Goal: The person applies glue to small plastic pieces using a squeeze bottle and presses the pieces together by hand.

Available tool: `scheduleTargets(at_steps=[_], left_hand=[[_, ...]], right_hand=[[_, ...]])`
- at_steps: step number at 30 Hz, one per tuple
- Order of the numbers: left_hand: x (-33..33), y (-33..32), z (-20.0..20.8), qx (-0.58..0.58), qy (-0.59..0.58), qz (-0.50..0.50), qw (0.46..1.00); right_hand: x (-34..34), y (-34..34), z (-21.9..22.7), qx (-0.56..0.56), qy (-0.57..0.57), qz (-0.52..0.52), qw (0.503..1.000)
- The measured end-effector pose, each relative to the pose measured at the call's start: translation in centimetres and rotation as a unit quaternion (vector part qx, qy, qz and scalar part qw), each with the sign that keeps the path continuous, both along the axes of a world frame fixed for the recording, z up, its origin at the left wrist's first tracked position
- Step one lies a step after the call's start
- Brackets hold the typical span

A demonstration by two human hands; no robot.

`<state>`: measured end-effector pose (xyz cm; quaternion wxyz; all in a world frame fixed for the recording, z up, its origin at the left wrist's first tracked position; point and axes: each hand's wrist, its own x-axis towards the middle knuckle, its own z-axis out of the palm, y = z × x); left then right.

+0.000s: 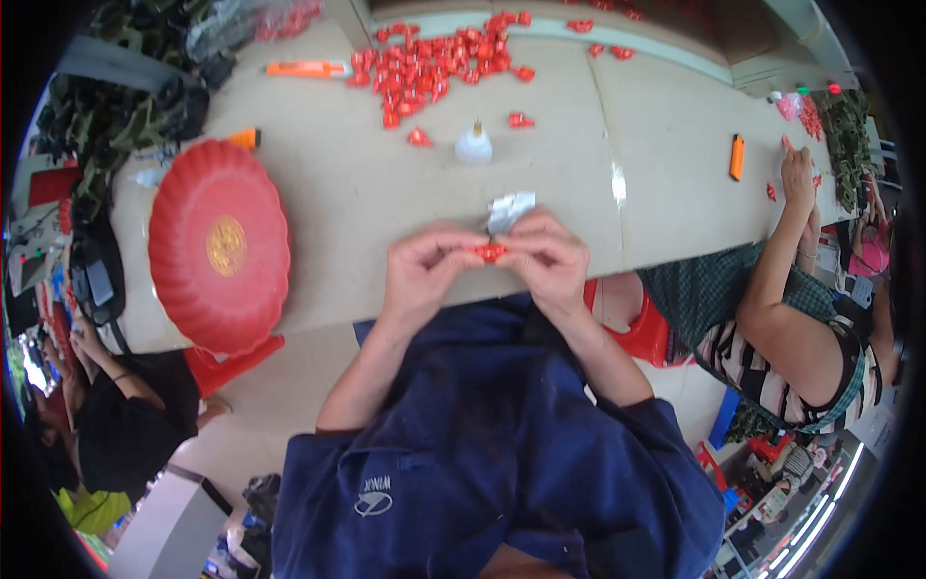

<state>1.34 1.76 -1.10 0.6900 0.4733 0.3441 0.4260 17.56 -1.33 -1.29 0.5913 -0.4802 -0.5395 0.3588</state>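
Observation:
Between the fingertips of my left hand [424,270] and my right hand [552,262] is a small red piece [490,253], pinched from both sides near the table's front edge. It looks like the glossy red pieces heaped farther off; its exact kind is too small to make out. Right behind my fingers sits a crumpled silvery-white wad [509,210]; whether my right hand touches it, I cannot tell. A small white squeeze bottle [474,145] with a brass-coloured tip stands beyond. Two loose red pieces, one on each side [420,138], lie near that bottle.
A heap of small red pieces [434,68] covers the table's far side, beside an orange cutter knife [307,69]. At left lies a scalloped red plastic tray [183,280]. Another orange cutter [737,157] lies at right, near a co-worker's hand [797,179]. Another person sits at left.

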Motion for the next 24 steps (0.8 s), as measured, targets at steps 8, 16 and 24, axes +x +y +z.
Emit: scheduleTargets(at_steps=[8,16,24], left_hand=[[0.2,-0.4,-0.1,-0.017,-0.048,-0.011,0.999],[0.2,0.7,0.2,0.015,-0.041,-0.002,0.999],[0.1,0.3,-0.2,0.017,-0.04,-0.004,0.999]], right_hand=[[0.0,-0.8,-0.7,0.003,0.025,0.014,1.0],[-0.1,0.5,-0.2,0.001,0.012,0.01,1.0],[-0.2,0.0,-0.2,0.001,0.014,0.012,1.0]])
